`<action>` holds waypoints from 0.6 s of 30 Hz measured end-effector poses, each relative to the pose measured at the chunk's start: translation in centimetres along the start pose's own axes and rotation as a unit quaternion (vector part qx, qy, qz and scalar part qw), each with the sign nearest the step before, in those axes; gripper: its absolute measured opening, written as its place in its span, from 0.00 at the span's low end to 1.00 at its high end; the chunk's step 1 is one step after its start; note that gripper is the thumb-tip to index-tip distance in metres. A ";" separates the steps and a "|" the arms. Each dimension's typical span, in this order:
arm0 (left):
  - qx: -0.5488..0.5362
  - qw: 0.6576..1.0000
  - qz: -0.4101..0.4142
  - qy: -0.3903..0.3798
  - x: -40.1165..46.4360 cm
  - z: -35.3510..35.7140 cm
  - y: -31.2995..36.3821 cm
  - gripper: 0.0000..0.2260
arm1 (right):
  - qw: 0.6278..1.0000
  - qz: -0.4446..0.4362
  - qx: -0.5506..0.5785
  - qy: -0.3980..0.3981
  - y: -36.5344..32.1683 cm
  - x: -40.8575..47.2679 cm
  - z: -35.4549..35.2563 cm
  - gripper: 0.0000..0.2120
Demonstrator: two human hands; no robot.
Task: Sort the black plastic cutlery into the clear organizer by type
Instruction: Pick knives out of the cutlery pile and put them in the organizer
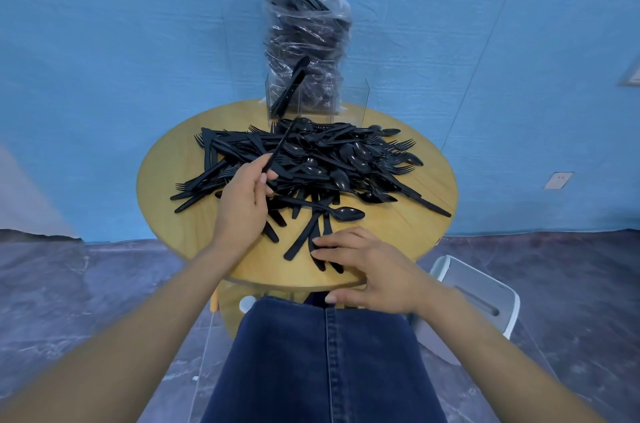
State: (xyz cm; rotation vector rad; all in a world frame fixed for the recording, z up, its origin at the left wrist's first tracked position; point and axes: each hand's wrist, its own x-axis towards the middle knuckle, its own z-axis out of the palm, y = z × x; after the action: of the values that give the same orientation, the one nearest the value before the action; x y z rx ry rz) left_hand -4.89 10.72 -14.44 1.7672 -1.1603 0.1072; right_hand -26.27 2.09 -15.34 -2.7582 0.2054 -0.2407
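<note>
A big pile of black plastic cutlery (311,163) covers the round wooden table (162,180): forks, spoons and knives mixed. My left hand (242,201) pinches one black piece (280,145) by its handle, raised above the pile and pointing toward the clear organizer (349,100) at the table's far edge. The organizer's left compartment holds a few black knives (289,87). My right hand (363,267) rests at the near edge, straight fingers touching knives (318,249) lying there.
A clear plastic bag (308,35) stuffed with black cutlery stands in or behind the organizer. A white chair (481,294) sits to the right of the table. My denim-clad legs are under the near edge. A blue wall is behind.
</note>
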 end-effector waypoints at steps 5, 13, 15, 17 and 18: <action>-0.010 1.000 0.005 -0.011 -0.5 -0.2 0.7 0.17 | 0.998 -0.002 0.047 0.033 -0.1 -0.1 -0.1 0.24; -0.035 0.998 0.017 -0.044 -2.9 -0.2 1.8 0.17 | 0.984 -0.067 0.046 0.159 -0.5 -1.0 1.6 0.10; -0.039 0.998 0.014 -0.054 -3.4 0.1 2.1 0.17 | 0.980 -0.087 0.034 0.175 -0.5 -1.1 1.6 0.11; -0.045 0.997 0.011 -0.063 -3.5 0.3 2.4 0.17 | 0.976 -0.101 0.026 0.192 -0.6 -1.0 1.5 0.11; -0.049 0.997 0.011 -0.064 -3.5 0.4 2.4 0.16 | 0.973 -0.101 0.031 0.207 -0.7 -0.9 1.2 0.10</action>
State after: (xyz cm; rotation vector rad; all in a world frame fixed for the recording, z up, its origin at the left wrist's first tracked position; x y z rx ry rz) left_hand -8.71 12.56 -14.84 1.6952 -1.2562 -0.0499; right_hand -26.82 3.29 -16.36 -2.6356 0.0197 -0.8618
